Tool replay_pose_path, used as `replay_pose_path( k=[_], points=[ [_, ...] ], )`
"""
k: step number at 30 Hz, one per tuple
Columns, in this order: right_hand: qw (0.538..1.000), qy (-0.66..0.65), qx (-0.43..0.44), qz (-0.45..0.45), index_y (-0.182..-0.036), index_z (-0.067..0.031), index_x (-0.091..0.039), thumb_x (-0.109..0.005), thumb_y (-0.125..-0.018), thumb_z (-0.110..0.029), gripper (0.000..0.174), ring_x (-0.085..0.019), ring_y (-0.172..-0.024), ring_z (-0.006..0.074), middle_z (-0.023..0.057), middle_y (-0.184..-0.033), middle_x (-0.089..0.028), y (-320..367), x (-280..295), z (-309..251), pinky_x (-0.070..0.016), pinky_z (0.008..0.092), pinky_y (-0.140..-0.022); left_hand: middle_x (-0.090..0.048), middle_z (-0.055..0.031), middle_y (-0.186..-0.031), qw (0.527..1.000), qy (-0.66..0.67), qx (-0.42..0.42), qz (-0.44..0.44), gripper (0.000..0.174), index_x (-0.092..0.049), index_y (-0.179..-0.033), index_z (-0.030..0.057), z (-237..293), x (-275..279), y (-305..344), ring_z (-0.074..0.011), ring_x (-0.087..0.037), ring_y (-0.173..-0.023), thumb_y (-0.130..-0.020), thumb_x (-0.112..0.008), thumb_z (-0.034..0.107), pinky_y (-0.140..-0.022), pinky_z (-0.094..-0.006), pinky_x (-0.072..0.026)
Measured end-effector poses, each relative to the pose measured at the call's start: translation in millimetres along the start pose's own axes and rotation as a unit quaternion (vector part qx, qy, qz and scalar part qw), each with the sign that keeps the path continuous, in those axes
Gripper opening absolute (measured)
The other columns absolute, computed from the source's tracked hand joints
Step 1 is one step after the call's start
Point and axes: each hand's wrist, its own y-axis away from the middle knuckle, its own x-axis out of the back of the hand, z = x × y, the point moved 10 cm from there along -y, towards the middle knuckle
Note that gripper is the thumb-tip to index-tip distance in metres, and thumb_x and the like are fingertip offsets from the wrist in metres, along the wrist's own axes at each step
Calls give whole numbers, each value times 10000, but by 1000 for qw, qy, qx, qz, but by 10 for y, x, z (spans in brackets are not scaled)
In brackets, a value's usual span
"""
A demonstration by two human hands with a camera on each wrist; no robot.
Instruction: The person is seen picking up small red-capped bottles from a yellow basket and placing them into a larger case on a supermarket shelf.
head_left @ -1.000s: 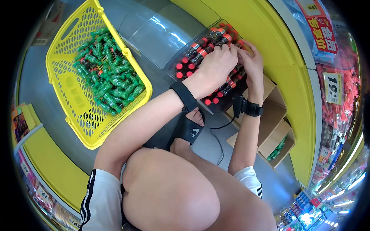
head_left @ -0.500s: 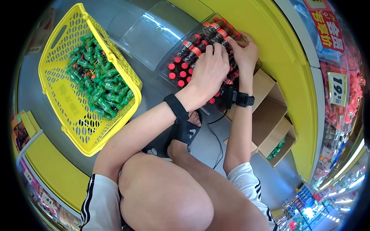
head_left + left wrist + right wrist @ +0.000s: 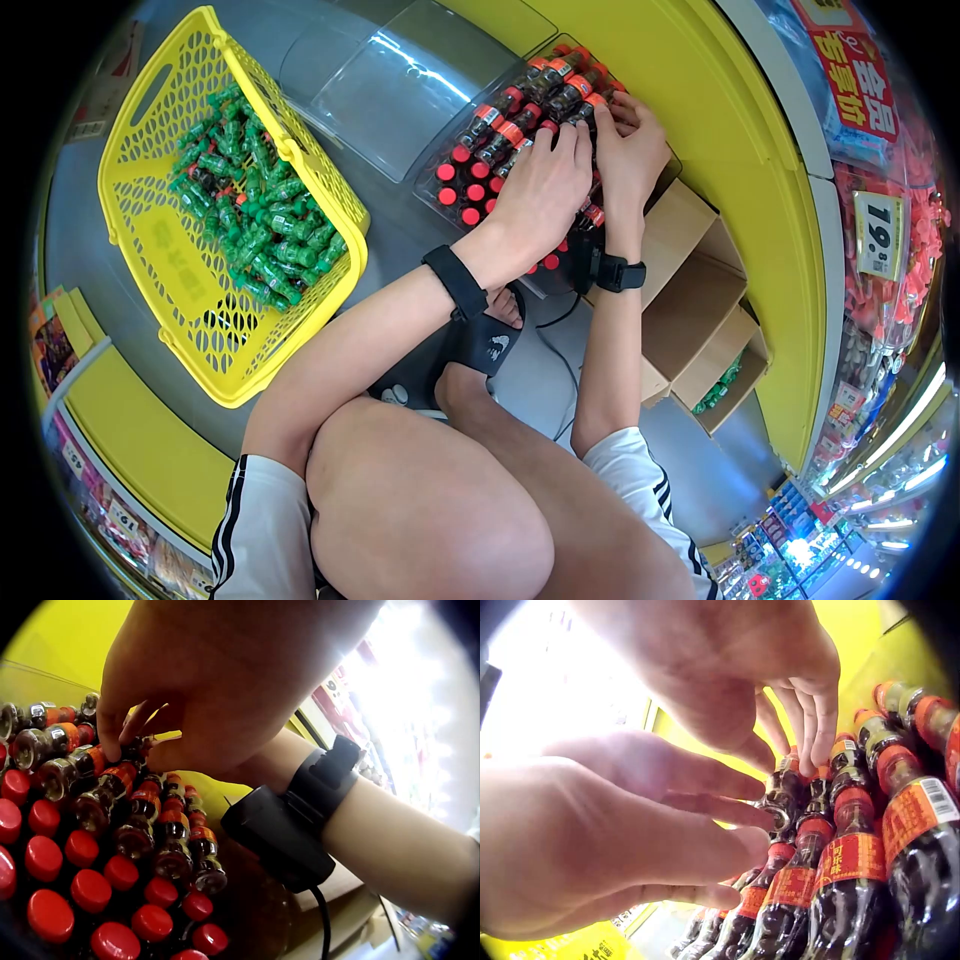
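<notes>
Dark cola bottles with red caps [image 3: 471, 216] fill a clear tray, several lying in rows over upright ones. Over their middle, the left hand [image 3: 540, 190] bends its fingers down; in the left wrist view the left hand [image 3: 217, 682] has thumb and fingertips around a dark bottle. The right hand [image 3: 632, 155] is beside it at the tray's right side. In the right wrist view the right hand [image 3: 742, 667] reaches down from the top, its thumb and fingers around a bottle's top [image 3: 786, 766], while the left hand [image 3: 630, 832] touches the same cluster from the left.
A yellow basket [image 3: 235, 375] holding small green bottles [image 3: 290, 225] stands at the left. Cardboard boxes [image 3: 690, 300], one with green bottles, are right of the tray. A clear lid-like sheet [image 3: 390, 90] lies behind; yellow shelf bases [image 3: 740, 130] flank the floor.
Since a second ago, the head view has shifted, with basket and tray lower and further left. The right hand's wrist has turned and its fingers are bent more over the bottles; the left hand stays over them.
</notes>
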Motion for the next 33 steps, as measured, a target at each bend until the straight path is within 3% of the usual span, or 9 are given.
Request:
replay_pose_path(
  k=[11,13,16,17,19,25,30,32,33],
  points=[
    [1000,12,-15,4,-1251,11,-744,-764,-936,-166,361,-785,-875,237,174,-1040,-802,-2,-7,18,-617,371,-848,-547,-268,-1333,1000,17,4,-3,833,-421,-1492,-172,-14,-17,18,-390,-567,-1171,-708,-698,-122,-1010,-452,-553],
    [1000,13,-10,1,-1256,7,-743,-759,-938,-166,362,-783,-869,236,172,-1032,-801,-2,-18,5,-617,371,-845,-577,-227,-1266,999,-44,-19,13,848,-442,-1481,-165,17,3,21,-350,-601,-1147,-733,-794,23,-905,-384,-586],
    [1000,20,1,-1,-1266,0,-741,-752,-941,-170,367,-779,-860,233,171,-1020,-798,-14,-25,11,-617,371,-839,-575,-227,-1270,999,-44,-20,11,873,-437,-1494,-153,18,11,31,-347,-603,-1139,-725,-806,28,-894,-384,-585],
    [1000,25,8,-1,-1270,-3,-740,-749,-942,-174,370,-777,-857,231,171,-1015,-797,-15,-30,8,-616,371,-835,-575,-227,-1270,999,-45,-18,11,873,-437,-1494,-153,19,24,37,-347,-603,-1139,-725,-806,28,-894,-384,-585],
    [1000,24,8,-2,-1267,-5,-741,-746,-943,-173,366,-777,-856,237,174,-1030,-796,-13,-35,-10,-614,378,-841,-562,-274,-1314,1000,7,8,-9,908,-387,-1528,-166,-25,15,42,-386,-568,-1171,-693,-733,-85,-1012,-441,-553],
    [995,68,61,35,-1231,-28,-752,-745,-945,-172,320,-745,-895,267,152,-997,-763,47,6,-95,-583,414,-868,-582,-267,-1267,1000,-5,7,-14,901,-380,-1542,-165,-68,87,81,-388,-584,-1147,-702,-701,-96,-955,-431,-579],
    [991,68,103,54,-1165,-38,-765,-744,-956,-159,243,-711,-937,283,118,-934,-725,153,149,-305,-557,421,-862,-598,-255,-1225,1000,-28,-12,-3,718,-518,-1404,-152,-79,206,136,-390,-607,-1119,-714,-710,-93,-903,-439,-598],
    [995,26,94,21,-1097,-19,-772,-727,-960,-123,178,-726,-911,282,135,-947,-744,177,153,-323,-560,416,-847,-626,-230,-1159,1000,-10,-11,-17,493,-613,-1213,-121,-100,245,137,-378,-630,-1084,-731,-712,-79,-899,-430,-602],
    [995,27,99,20,-1097,-19,-772,-727,-960,-123,178,-726,-911,282,135,-947,-744,192,193,-365,-560,416,-847,-626,-230,-1159,1000,-9,-10,-12,493,-613,-1213,-121,-108,280,147,-378,-630,-1084,-731,-712,-79,-899,-430,-602]
  ],
)
